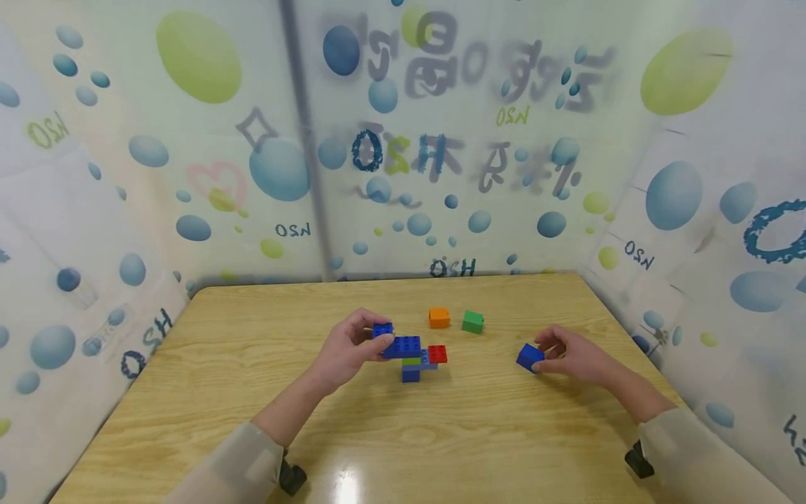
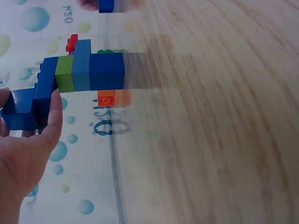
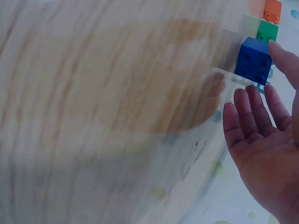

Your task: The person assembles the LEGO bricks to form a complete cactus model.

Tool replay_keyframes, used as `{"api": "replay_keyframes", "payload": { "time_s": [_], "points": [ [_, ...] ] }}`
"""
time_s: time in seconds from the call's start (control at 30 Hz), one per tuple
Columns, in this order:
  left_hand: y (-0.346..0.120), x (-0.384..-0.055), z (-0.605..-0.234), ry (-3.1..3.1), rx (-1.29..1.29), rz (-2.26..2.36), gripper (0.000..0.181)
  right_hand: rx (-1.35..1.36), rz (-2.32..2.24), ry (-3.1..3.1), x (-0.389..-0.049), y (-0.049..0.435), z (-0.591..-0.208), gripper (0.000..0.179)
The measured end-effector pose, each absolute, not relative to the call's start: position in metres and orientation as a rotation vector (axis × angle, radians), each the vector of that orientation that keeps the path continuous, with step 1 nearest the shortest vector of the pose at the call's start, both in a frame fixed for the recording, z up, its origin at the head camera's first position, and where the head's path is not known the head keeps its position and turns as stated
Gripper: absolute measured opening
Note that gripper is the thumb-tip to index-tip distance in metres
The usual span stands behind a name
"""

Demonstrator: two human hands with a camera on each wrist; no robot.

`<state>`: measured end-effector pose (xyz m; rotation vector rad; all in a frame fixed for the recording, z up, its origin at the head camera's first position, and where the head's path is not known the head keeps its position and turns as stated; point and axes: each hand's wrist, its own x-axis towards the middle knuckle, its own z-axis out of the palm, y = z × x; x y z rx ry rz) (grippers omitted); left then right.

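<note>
My left hand [image 1: 345, 352] grips the left end of a joined brick build, where a blue brick [image 2: 21, 109] sits on a longer blue brick [image 1: 403, 346]. Below these, a lime green brick [image 2: 64, 73], a light blue brick [image 2: 81, 65] and a dark blue brick [image 1: 411, 375] follow, the dark blue one lowest. A red brick [image 1: 437, 354] sits on the light blue brick's right part. On the right, my right hand [image 1: 574, 355] pinches a separate blue brick [image 3: 253, 60] between thumb and index finger. That brick lies tilted on its side, studs showing; its other fingers extend loosely.
An orange brick [image 1: 439, 318] and a green brick [image 1: 473, 322] stand on the wooden table [image 1: 252, 350] behind the build. Patterned sheets [image 1: 403, 210] rise behind the table and on both sides. The glossy tabletop shows reflections.
</note>
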<state>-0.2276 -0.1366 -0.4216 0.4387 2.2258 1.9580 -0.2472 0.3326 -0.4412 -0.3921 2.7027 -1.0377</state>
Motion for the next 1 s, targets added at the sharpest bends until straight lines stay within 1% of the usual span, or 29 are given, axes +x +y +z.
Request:
{"api": "replay_keyframes", "payload": {
  "time_s": [0.3, 1.0],
  "points": [
    [-0.136, -0.227, -0.421, 2.225, 0.440, 1.959, 0.034, -0.370, -0.992, 2.727, -0.247, 0.329, -0.446, 0.060],
    [-0.135, -0.227, -0.419, 2.215, 0.446, 1.967, 0.034, -0.419, -0.992, 2.704, -0.249, 0.318, -0.444, 0.049]
  ]
}}
